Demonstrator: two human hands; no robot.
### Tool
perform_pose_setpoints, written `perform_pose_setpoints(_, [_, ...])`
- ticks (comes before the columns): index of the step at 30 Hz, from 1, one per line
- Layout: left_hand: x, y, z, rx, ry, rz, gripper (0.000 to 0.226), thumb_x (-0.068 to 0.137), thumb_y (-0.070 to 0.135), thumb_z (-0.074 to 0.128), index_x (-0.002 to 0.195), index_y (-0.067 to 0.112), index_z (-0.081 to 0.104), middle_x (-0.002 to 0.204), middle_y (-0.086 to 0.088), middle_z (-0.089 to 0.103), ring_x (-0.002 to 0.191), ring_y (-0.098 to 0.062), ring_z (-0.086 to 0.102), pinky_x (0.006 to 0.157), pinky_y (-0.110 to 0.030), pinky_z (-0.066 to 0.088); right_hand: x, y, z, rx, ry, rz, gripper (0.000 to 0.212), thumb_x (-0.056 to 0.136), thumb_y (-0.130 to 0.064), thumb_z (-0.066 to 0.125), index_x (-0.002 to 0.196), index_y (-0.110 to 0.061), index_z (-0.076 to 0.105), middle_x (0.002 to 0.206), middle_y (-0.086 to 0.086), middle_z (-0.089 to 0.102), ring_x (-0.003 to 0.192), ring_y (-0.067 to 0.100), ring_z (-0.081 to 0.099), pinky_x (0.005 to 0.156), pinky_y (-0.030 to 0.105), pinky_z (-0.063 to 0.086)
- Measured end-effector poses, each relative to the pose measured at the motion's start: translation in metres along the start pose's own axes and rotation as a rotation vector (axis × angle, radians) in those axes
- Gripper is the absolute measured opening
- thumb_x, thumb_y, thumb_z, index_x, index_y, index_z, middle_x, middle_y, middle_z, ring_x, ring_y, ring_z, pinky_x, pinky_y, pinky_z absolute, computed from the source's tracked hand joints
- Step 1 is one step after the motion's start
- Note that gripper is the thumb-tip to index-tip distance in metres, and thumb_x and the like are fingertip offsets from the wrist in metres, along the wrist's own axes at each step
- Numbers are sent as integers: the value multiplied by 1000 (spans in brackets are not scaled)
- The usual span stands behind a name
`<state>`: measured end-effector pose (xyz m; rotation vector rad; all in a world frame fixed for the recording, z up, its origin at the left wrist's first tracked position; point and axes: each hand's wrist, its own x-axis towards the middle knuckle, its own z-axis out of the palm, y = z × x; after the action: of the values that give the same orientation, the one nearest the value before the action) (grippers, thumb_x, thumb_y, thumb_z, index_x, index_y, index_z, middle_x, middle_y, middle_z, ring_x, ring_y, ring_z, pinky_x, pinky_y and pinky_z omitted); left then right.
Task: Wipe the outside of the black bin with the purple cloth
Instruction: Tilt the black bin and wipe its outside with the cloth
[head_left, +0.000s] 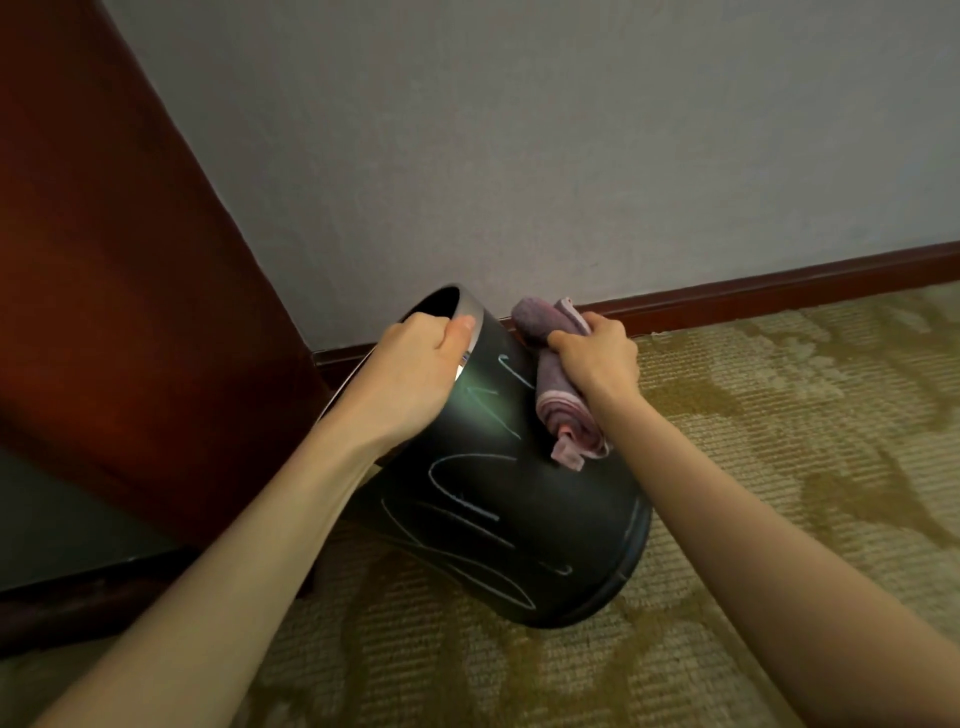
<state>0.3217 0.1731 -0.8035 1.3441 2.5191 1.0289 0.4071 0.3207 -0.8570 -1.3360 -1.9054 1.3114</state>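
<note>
Purple cloth (563, 379) bunched in right hand (597, 358), pressed on tilted black bin (509, 499); chalk marks toward 7 o'clock; left hand (415, 364) clamps rim.

The round black plastic bin (498, 499) lies tilted on the patterned beige carpet (779, 467), before the wall (571, 156), right of the dark wooden cabinet (130, 312).

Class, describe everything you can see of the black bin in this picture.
The black bin is round, with a smooth dark wall and a silver rim band. Pale chalk-like scribbles cover its side. It is tilted, mouth up-left toward the wooden furniture, base low on the patterned carpet. The left hand has a grip on its rim; the right hand presses the folded purple cloth against its upper side.
</note>
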Motion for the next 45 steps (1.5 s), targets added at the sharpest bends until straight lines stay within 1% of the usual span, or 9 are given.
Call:
perform_pose_setpoints(7, [9,10,8,-21,37,-109,51,97,31,38,49,18,28,46,3,31,46,-18,33,46,-32,20,-30,11,0,84,189,-67,19,82,-31,54,99,-22,55,94,2,58,87,28,58,72,34,38])
perform_pose_setpoints(13, [20,19,12,-30,0,-124,51,97,30,38,49,18,26,43,5,27,42,-16,28,44,-31,18,-87,20,8,240,340,-165,39,82,-17,55,120,-17,46,116,6,49,81,7,41,73,28,31])
perform_pose_setpoints(19, [15,11,11,-99,-78,-35,49,95,36,38,49,20,29,38,9,29,37,-8,25,39,-24,21,-114,25,15,199,332,-272,45,82,-12,58,124,-15,43,111,-3,38,73,-6,30,62,17,22])
perform_pose_setpoints(24, [8,8,9,-203,-153,-43,44,96,36,37,55,20,39,40,8,37,32,-9,32,44,-27,30,-100,17,9,146,295,-220,35,82,-22,59,115,-19,47,112,0,48,82,12,43,70,30,31])
perform_pose_setpoints(29, [4,7,6,-215,-201,-31,51,95,39,36,68,-2,47,59,-11,50,51,-17,47,50,-44,42,-66,0,0,110,213,-142,21,81,-30,56,97,-17,52,100,6,57,84,26,55,73,38,42])
perform_pose_setpoints(31, [2,6,5,-221,-201,-15,49,93,42,37,66,3,44,60,-9,48,53,-17,46,55,-49,44,-50,-8,-2,85,158,-101,19,80,-31,56,92,-17,55,96,5,59,84,27,58,77,41,46])
perform_pose_setpoints(34, [-1,4,4,-213,-194,22,40,92,43,37,62,18,42,59,-2,43,55,-14,42,54,-42,37,-29,-19,-3,63,71,-47,13,80,-30,57,88,-20,54,94,6,62,85,29,59,79,40,48])
perform_pose_setpoints(38, [-2,1,3,-247,-218,18,42,96,38,37,66,10,46,64,-6,47,59,-15,48,55,-28,38,-15,-28,-2,31,2,25,14,82,-32,58,93,-24,56,98,8,60,89,30,57,77,35,42])
perform_pose_setpoints(45, [0,0,2,-255,-156,3,38,98,31,38,63,16,45,53,-3,42,45,-12,39,50,-31,31,-39,-25,5,145,145,-41,18,82,-31,54,96,-20,54,101,5,61,92,29,60,84,42,46])
